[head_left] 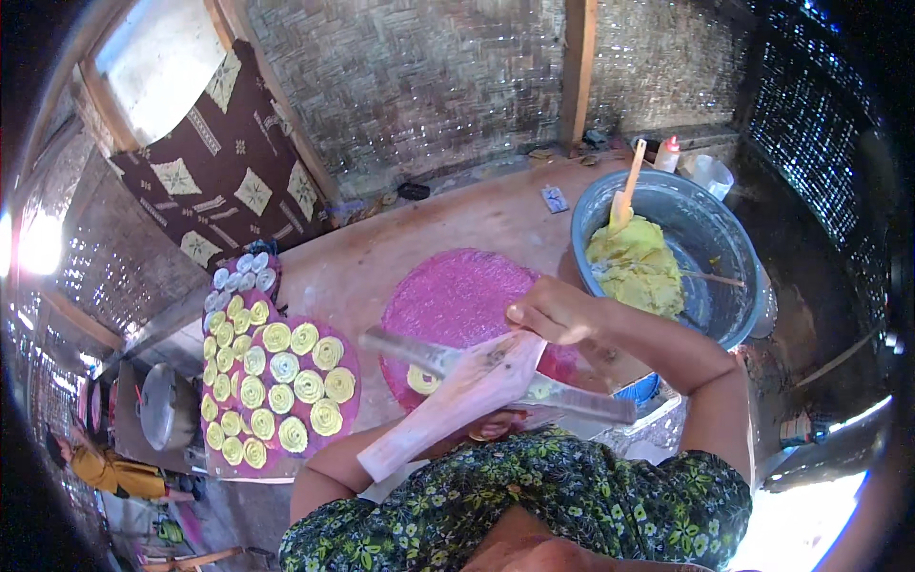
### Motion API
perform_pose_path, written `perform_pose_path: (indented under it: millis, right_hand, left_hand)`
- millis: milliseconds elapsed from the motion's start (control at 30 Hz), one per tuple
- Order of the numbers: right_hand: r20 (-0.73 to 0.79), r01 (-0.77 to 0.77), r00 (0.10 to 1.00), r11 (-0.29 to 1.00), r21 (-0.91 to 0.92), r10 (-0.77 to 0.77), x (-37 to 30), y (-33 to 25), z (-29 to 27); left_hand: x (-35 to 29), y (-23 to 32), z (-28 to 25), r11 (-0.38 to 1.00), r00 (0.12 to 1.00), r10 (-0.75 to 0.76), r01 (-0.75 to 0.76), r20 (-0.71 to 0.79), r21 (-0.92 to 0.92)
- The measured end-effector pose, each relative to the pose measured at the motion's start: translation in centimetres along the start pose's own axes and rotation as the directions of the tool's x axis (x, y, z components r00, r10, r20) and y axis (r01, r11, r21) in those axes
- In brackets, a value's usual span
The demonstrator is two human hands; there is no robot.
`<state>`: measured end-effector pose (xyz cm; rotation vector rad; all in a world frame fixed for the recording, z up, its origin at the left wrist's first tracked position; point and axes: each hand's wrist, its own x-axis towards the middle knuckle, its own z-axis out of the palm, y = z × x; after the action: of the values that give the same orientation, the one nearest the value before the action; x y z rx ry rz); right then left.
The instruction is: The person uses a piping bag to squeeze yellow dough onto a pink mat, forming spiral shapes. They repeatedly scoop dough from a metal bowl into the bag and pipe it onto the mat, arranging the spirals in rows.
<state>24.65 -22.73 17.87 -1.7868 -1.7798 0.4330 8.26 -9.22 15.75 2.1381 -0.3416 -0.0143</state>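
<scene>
A pale wooden dough press (481,381) with a long flat piece and a crossing bar fills the space in front of my chest. My right hand (553,313) is closed around its upper end. My left hand (498,425) is largely hidden under the press; the part that shows is curled against it. Beneath lies a round pink woven mat (462,296) with a yellow dough spiral (422,379) on it, partly covered by the press. To the left, another pink mat (335,419) carries several yellow dough spirals (309,386).
At the right stands a big grey basin (734,250) with yellow dough (637,262) and a wooden spatula (631,181). Behind it are a bottle (668,154) and a clear container (707,175). A small blue packet (554,199) lies on the table (334,272). A pot (167,405) stands far left.
</scene>
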Motion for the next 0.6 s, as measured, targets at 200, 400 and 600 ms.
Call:
perform_pose_path:
  millis: [200,400,600]
  right_hand:
    - [-0.211,0.588,0.773,0.801,-0.112,-0.598,2.7,-10.4,-1.9]
    - [-0.128,0.210,0.967,0.973,-0.094,-0.221,0.9,-12.7,-3.4]
    - [-0.810,0.159,0.579,0.987,-0.005,-0.098,-4.9,-8.5,-9.6]
  left_hand:
    - [2.6,2.8,-5.7,0.978,0.945,0.207,-0.190,0.252,-0.092]
    - [4.8,4.1,-7.2,0.939,0.873,0.341,-0.302,0.350,-0.162]
    - [-0.4,-3.6,-10.9,0.969,0.989,0.107,-0.080,-0.104,0.236]
